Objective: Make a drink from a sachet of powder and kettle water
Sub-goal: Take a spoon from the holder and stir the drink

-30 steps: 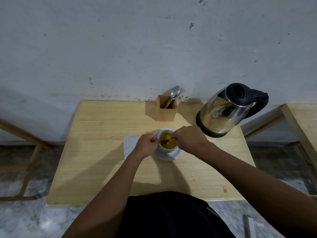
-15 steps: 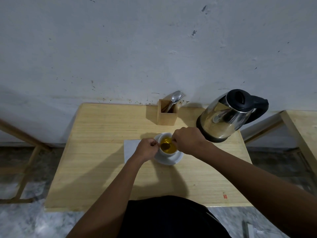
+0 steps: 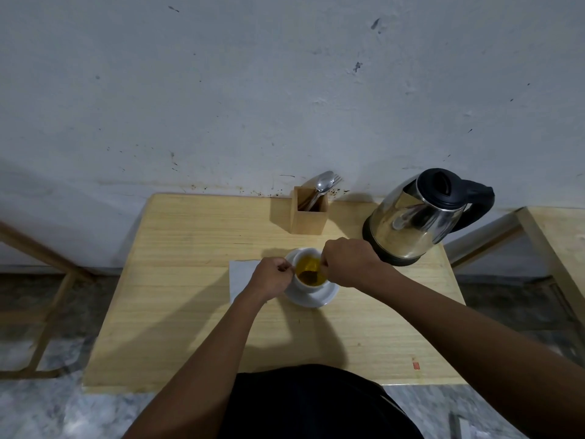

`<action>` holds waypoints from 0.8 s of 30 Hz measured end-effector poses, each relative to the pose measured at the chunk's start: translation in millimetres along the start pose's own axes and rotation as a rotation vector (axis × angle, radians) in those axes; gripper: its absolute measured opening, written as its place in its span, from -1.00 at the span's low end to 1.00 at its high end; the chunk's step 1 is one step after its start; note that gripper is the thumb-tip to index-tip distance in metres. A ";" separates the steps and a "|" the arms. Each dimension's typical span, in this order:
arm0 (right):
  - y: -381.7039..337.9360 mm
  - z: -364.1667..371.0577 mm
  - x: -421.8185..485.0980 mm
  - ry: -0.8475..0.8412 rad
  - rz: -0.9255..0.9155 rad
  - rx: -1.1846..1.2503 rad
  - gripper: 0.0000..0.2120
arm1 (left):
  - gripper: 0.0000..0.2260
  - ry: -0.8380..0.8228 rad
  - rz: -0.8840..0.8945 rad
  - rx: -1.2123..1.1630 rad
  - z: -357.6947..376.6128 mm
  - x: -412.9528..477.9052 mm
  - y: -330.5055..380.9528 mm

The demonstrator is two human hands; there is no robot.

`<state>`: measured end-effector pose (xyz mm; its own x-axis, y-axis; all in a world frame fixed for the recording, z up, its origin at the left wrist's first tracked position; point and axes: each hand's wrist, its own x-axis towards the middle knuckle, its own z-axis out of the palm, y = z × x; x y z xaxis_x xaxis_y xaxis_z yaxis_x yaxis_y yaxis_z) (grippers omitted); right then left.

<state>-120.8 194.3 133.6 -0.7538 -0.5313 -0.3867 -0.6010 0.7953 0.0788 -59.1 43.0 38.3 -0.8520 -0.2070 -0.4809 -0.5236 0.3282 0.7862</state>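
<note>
A white cup [image 3: 307, 288] of yellow-amber liquid [image 3: 313, 264] stands on a white saucer [image 3: 318, 301] in the middle of the wooden table [image 3: 190, 248]. My left hand [image 3: 272, 277] pinches the cup's handle on its left side. My right hand [image 3: 348, 261] is closed in a fist over the cup's right rim, holding a spoon. Only the spoon's dark tip [image 3: 306, 275] shows, dipped in the liquid. The steel kettle [image 3: 414, 220] with a black lid and handle stands at the back right, just behind my right hand.
A wooden holder [image 3: 308, 218] with a spoon and fork [image 3: 324, 182] stands at the back against the wall. A white paper [image 3: 242, 274] lies under my left hand. A second table [image 3: 560, 236] is at the right, and a wooden frame [image 3: 47, 280] at the left.
The spoon's dark tip has shifted slightly inside the cup. Both hands stay at the cup. The view has drifted a little.
</note>
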 end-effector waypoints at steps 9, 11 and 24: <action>3.4 -4.2 2.7 0.054 0.014 -0.131 -0.85 | -0.87 0.006 0.000 -0.004 -0.2 1.3 -0.7; 4.0 -5.2 1.0 0.022 0.000 -0.127 -0.85 | -0.87 0.000 0.001 -0.002 -0.3 1.3 -0.2; 6.4 5.0 -9.5 0.053 0.056 -0.068 -0.87 | -0.83 -0.001 0.021 -0.001 -2.6 3.1 -1.1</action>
<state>-116.2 205.9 133.2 -0.7983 -0.5030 -0.3312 -0.5732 0.8034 0.1614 -61.2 39.7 36.9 -0.8625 -0.1993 -0.4651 -0.5060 0.3314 0.7963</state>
